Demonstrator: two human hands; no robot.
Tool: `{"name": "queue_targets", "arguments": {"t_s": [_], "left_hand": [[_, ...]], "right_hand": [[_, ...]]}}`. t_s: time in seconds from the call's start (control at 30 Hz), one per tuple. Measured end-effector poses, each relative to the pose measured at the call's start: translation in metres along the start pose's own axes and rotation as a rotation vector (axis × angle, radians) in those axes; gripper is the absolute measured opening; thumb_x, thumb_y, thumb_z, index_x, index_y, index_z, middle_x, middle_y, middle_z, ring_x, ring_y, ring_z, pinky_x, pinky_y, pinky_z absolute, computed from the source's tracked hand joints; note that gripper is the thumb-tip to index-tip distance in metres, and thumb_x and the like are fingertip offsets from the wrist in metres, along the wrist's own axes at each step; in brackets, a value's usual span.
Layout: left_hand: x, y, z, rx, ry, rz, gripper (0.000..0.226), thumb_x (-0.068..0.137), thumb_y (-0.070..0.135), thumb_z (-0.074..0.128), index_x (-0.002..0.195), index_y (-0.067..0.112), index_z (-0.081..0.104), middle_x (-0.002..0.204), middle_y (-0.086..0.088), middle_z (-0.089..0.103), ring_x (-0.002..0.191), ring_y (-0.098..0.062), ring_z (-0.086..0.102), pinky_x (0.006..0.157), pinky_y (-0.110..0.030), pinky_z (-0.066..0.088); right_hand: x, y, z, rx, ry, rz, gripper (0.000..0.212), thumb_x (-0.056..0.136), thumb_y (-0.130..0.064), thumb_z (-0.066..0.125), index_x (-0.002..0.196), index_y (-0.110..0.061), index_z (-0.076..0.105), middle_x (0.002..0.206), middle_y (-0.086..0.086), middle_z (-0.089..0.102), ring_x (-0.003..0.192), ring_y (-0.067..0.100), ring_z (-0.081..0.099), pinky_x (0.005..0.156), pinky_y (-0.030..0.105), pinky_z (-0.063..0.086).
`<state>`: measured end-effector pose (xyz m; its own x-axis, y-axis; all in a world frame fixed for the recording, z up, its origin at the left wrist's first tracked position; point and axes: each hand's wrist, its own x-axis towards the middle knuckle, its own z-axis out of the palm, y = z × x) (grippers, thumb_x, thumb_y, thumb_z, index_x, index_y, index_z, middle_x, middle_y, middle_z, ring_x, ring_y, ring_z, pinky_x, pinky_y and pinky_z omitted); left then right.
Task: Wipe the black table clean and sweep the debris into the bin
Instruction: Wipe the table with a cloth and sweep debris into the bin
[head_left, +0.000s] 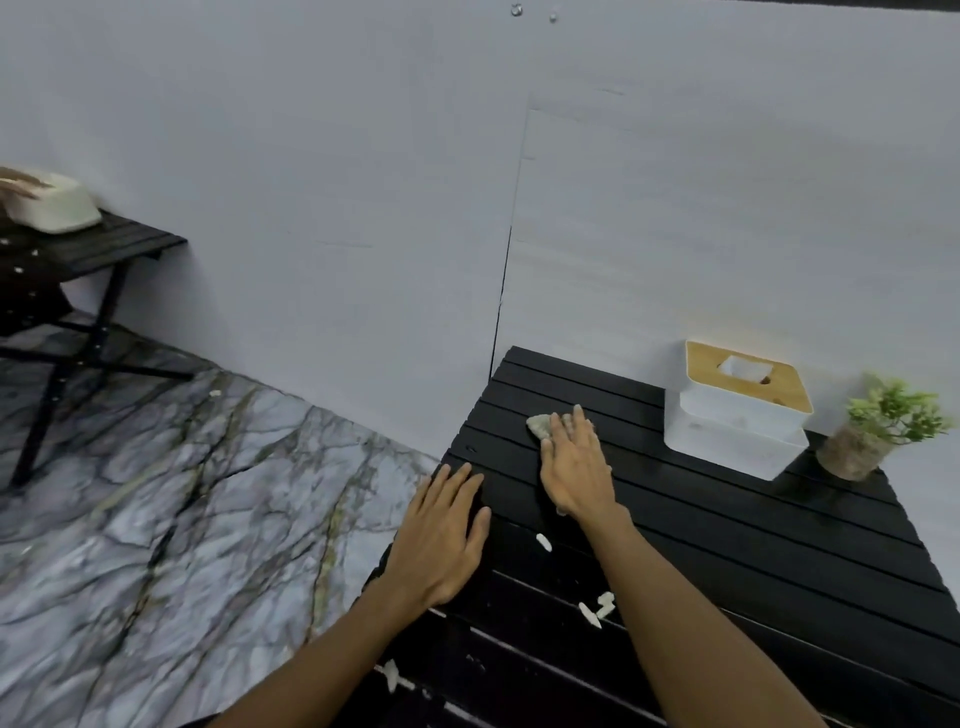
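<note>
Right hand (574, 467): flat, fingers straight, pressing grey cloth (540, 426) onto black table (727, 545)
Left hand (441, 540): flat on table edge, holding nothing
Debris (597, 608): white scraps between forearms

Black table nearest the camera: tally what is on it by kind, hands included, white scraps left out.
Hands: 2 (left hand, right hand)
Cloth: 1
Tissue box: 1
Potted plant: 1
Total: 5

A black slatted bench (727, 540) stands against the wall. A crumpled grey cloth (538, 426) lies near its far-left corner. White scraps (604, 601) dot the near slats.
</note>
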<state>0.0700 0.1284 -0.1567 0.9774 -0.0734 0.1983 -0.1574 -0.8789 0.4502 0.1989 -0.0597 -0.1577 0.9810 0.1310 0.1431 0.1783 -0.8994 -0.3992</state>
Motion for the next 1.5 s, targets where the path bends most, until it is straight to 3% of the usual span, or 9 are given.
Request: {"name": "queue_targets", "arguments": {"t_s": [0.27,0.5,0.6,0.7,0.77,0.83,1.17,1.43,1.5], "left_hand": [[-0.001,-0.009,-0.024,-0.396,0.041,-0.025,0.045,0.103,0.030,0.036,0.147,0.028,0.027,0.153,0.007,0.031,0.138,-0.001,0.028,0.115,-0.022,0.023],[-0.007,-0.014,-0.034,-0.499,0.068,-0.181,0.054,0.099,0.023,0.036,0.151,0.019,0.023,0.158,0.001,0.023,0.144,-0.011,0.022,0.119,-0.032,0.019],[-0.010,-0.013,-0.040,-0.515,0.097,-0.223,0.050,0.099,0.026,0.033,0.149,0.023,0.028,0.153,0.004,0.030,0.139,-0.016,0.032,0.117,-0.038,0.026],[-0.011,-0.014,-0.047,-0.568,0.079,-0.248,0.046,0.102,0.015,0.034,0.148,0.017,0.034,0.143,0.003,0.044,0.131,-0.013,0.041,0.107,-0.025,0.029],[-0.012,-0.017,-0.049,-0.585,0.064,-0.277,0.044,0.102,0.013,0.033,0.146,0.016,0.036,0.135,0.000,0.050,0.123,-0.011,0.046,0.100,-0.022,0.031],[-0.012,-0.021,-0.050,-0.583,0.052,-0.302,0.043,0.102,0.015,0.033,0.145,0.016,0.038,0.128,0.002,0.052,0.120,-0.012,0.048,0.096,-0.021,0.032],[-0.010,-0.030,-0.052,-0.432,0.038,-0.339,0.042,0.103,0.019,0.029,0.140,0.012,0.046,0.144,-0.010,0.046,0.133,-0.021,0.041,0.108,-0.029,0.029],[-0.014,-0.037,-0.056,-0.393,-0.023,-0.164,0.041,0.102,0.023,0.029,0.134,0.019,0.054,0.143,-0.001,0.050,0.129,-0.015,0.044,0.109,-0.032,0.032],[-0.016,-0.037,-0.053,-0.327,-0.112,-0.123,0.049,0.098,0.037,0.024,0.129,0.023,0.059,0.142,0.005,0.052,0.130,-0.013,0.043,0.106,-0.028,0.027]], "right_hand": [[-0.006,-0.061,0.017,0.085,-0.199,-0.355,0.048,0.110,-0.033,0.029,0.155,-0.018,0.033,0.165,0.008,0.024,0.155,0.025,0.014,0.125,0.036,0.012],[-0.048,-0.062,0.004,0.054,-0.310,-0.650,0.051,0.109,-0.038,0.030,0.158,-0.022,0.028,0.165,0.003,0.026,0.154,0.017,0.017,0.126,0.034,0.014],[-0.060,-0.063,-0.006,0.107,-0.350,-0.583,0.053,0.108,-0.047,0.029,0.159,-0.031,0.023,0.168,-0.005,0.017,0.155,0.012,0.008,0.126,0.033,0.012],[-0.069,-0.064,-0.009,0.143,-0.097,-0.478,0.049,0.108,-0.041,0.034,0.155,-0.025,0.036,0.164,-0.002,0.027,0.153,0.016,0.018,0.125,0.035,0.019],[-0.080,-0.069,-0.007,0.032,0.111,-0.462,0.035,0.103,-0.028,0.048,0.135,-0.018,0.060,0.143,-0.001,0.052,0.132,0.022,0.045,0.107,0.042,0.044],[-0.091,-0.076,0.000,-0.098,0.168,-0.438,0.026,0.097,-0.023,0.057,0.120,-0.021,0.068,0.120,-0.003,0.057,0.105,0.022,0.051,0.085,0.040,0.049],[-0.106,-0.102,0.002,-0.092,-0.078,-0.352,0.057,0.096,-0.011,0.047,0.146,-0.038,0.044,0.140,-0.006,0.045,0.123,0.025,0.041,0.101,0.041,0.031],[-0.133,-0.090,-0.023,0.034,-0.314,-0.549,0.046,0.100,-0.012,0.041,0.131,-0.039,0.060,0.138,-0.013,0.049,0.123,0.017,0.041,0.100,0.041,0.034],[-0.141,-0.086,-0.027,0.134,-0.224,-0.500,0.036,0.101,-0.017,0.044,0.125,-0.036,0.063,0.134,-0.014,0.053,0.122,0.013,0.044,0.100,0.039,0.038]]}}
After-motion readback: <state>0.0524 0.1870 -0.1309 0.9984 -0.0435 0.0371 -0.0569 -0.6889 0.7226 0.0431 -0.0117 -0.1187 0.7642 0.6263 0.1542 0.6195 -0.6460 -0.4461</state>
